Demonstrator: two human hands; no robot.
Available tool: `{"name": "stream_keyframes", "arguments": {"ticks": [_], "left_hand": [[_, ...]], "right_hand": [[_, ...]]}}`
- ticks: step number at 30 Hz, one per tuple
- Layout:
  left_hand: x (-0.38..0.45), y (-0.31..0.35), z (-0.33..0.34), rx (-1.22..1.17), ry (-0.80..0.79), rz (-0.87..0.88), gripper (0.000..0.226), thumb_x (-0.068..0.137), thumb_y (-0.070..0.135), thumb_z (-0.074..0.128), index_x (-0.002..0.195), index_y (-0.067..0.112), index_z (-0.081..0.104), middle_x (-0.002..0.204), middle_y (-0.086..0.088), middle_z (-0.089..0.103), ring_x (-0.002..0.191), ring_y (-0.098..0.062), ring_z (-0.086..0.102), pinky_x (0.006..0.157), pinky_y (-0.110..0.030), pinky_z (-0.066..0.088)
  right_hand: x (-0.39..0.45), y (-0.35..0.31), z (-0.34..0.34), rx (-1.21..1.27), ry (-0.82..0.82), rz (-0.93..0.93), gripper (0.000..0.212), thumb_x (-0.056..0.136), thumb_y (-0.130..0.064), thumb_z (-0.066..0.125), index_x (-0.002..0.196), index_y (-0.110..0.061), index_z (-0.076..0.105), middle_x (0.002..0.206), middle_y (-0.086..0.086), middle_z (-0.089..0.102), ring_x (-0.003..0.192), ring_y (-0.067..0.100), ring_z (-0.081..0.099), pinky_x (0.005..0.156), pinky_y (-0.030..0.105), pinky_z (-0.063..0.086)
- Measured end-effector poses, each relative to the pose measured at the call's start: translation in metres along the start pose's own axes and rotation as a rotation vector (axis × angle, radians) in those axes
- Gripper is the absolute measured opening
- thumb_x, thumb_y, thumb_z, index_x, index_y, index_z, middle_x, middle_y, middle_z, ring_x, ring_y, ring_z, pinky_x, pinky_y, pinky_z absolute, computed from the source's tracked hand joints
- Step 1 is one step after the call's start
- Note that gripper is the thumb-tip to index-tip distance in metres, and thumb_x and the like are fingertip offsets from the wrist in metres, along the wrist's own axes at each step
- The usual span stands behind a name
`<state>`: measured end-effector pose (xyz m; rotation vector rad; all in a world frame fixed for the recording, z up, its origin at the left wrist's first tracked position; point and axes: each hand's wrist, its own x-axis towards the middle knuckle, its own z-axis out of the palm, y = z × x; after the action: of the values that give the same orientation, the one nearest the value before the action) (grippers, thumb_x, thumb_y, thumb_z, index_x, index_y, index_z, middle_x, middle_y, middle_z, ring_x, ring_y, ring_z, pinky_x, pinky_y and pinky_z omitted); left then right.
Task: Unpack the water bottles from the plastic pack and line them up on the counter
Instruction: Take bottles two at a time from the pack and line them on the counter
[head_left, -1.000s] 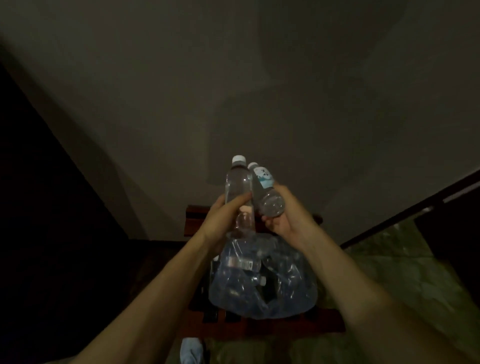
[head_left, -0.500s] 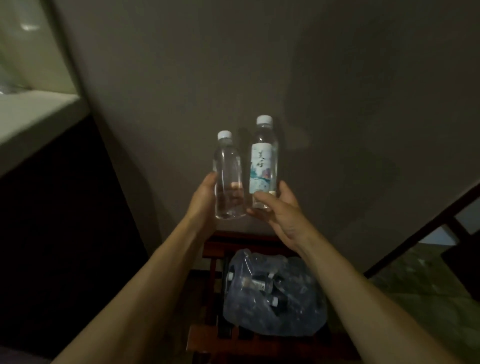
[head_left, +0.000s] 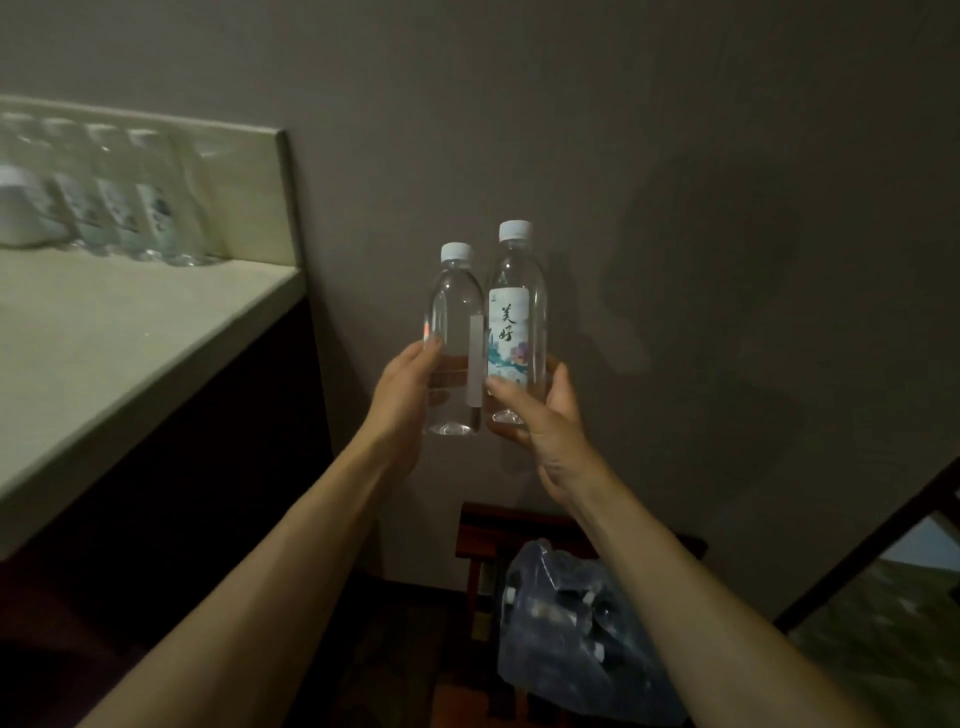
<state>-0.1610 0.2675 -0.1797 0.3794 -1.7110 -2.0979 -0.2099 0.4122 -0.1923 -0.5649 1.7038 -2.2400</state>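
My left hand (head_left: 400, 395) grips a clear water bottle (head_left: 453, 312) with a white cap, upright in front of the grey wall. Touching it on the right is a second bottle (head_left: 517, 306) with a white painted label, held upright in my right hand (head_left: 540, 421). Below, the crumpled plastic pack (head_left: 566, 639) lies on a dark red wooden stand (head_left: 488, 525) with more bottles dimly visible inside. On the pale counter (head_left: 104, 332) at the left, several bottles (head_left: 124, 208) stand in a row against the backsplash.
The counter has a raised backsplash (head_left: 249, 171) at its rear and right end and a dark cabinet front below. A white rounded object (head_left: 15, 208) sits at the far left of the counter. A dark rail and greenish floor (head_left: 883, 618) lie at the lower right.
Both hands have lifted the two bottles up out of the pack and turned them upright. My view has swung left, bringing the counter and its row of bottles into sight.
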Motion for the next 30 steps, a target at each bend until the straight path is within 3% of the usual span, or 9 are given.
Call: {"name": "stream_keyframes", "arguments": {"ticks": [3,7,11,13,17,20,24,26,30], "left_hand": [[-0.003,0.021,-0.034,0.02,-0.039,0.07,0.034,0.102,0.038,0.046,0.111,0.017,0.07,0.101,-0.007,0.077,0.102,-0.029,0.071,0.102,-0.056,0.048],[-0.003,0.059,-0.106,0.078,-0.148,0.158,0.026,0.099,0.034,0.055,0.104,0.013,0.07,0.093,-0.005,0.078,0.083,-0.016,0.075,0.071,-0.029,0.06],[-0.004,0.095,-0.178,0.064,-0.191,0.186,0.035,0.091,0.03,0.064,0.116,0.005,0.064,0.102,-0.017,0.074,0.089,-0.028,0.073,0.078,-0.041,0.061],[-0.005,0.105,-0.208,0.087,-0.16,0.21,0.038,0.093,0.023,0.064,0.125,0.005,0.055,0.101,-0.012,0.071,0.085,-0.022,0.072,0.068,-0.033,0.059],[0.0,0.118,-0.257,0.103,-0.188,0.174,0.041,0.095,0.025,0.062,0.132,0.015,0.049,0.099,-0.009,0.072,0.074,-0.011,0.074,0.054,-0.021,0.054],[0.013,0.129,-0.282,0.101,-0.183,0.129,0.045,0.094,0.028,0.064,0.134,0.017,0.048,0.11,-0.016,0.072,0.091,-0.022,0.075,0.072,-0.036,0.062],[0.045,0.137,-0.301,0.107,-0.117,0.135,0.054,0.086,0.026,0.073,0.132,0.011,0.05,0.111,-0.012,0.071,0.092,-0.016,0.074,0.069,-0.023,0.059],[0.062,0.137,-0.309,0.148,-0.096,0.151,0.05,0.085,0.027,0.074,0.128,0.007,0.058,0.113,-0.012,0.072,0.104,-0.024,0.071,0.085,-0.035,0.058],[0.095,0.138,-0.322,0.167,0.014,0.202,0.06,0.074,0.028,0.085,0.125,0.013,0.058,0.109,-0.006,0.074,0.105,-0.023,0.071,0.09,-0.041,0.056]], "right_hand": [[0.004,0.0,0.037,0.02,0.005,-0.05,0.049,0.08,-0.02,0.076,0.118,-0.032,0.048,0.111,-0.002,0.069,0.093,0.013,0.071,0.066,0.025,0.055],[0.009,0.008,0.109,0.051,-0.006,-0.094,0.045,0.082,-0.017,0.074,0.118,-0.03,0.049,0.113,0.001,0.069,0.099,0.018,0.07,0.071,0.032,0.056],[0.013,0.02,0.188,0.138,-0.008,-0.105,0.047,0.083,-0.013,0.073,0.122,-0.023,0.048,0.113,0.005,0.069,0.097,0.021,0.071,0.071,0.033,0.058],[0.013,0.026,0.222,0.15,-0.006,-0.115,0.048,0.081,-0.016,0.075,0.122,-0.023,0.049,0.111,0.004,0.07,0.094,0.018,0.071,0.067,0.028,0.056],[0.019,0.031,0.273,0.153,-0.001,-0.138,0.051,0.078,-0.022,0.078,0.121,-0.025,0.052,0.112,0.003,0.071,0.101,0.023,0.07,0.073,0.034,0.057],[0.035,0.033,0.298,0.142,-0.009,-0.136,0.053,0.077,-0.024,0.079,0.122,-0.026,0.052,0.115,0.003,0.07,0.105,0.025,0.068,0.076,0.037,0.057],[0.067,0.035,0.322,0.147,-0.031,-0.129,0.052,0.079,-0.018,0.076,0.124,-0.021,0.05,0.113,0.006,0.07,0.103,0.027,0.069,0.083,0.048,0.057],[0.084,0.038,0.333,0.134,-0.054,-0.13,0.044,0.082,-0.014,0.074,0.119,-0.022,0.052,0.108,0.004,0.071,0.101,0.027,0.07,0.085,0.049,0.057],[0.113,0.047,0.348,0.131,-0.096,-0.143,0.036,0.085,-0.006,0.069,0.114,-0.022,0.055,0.1,0.002,0.074,0.095,0.023,0.071,0.081,0.038,0.059]]}}
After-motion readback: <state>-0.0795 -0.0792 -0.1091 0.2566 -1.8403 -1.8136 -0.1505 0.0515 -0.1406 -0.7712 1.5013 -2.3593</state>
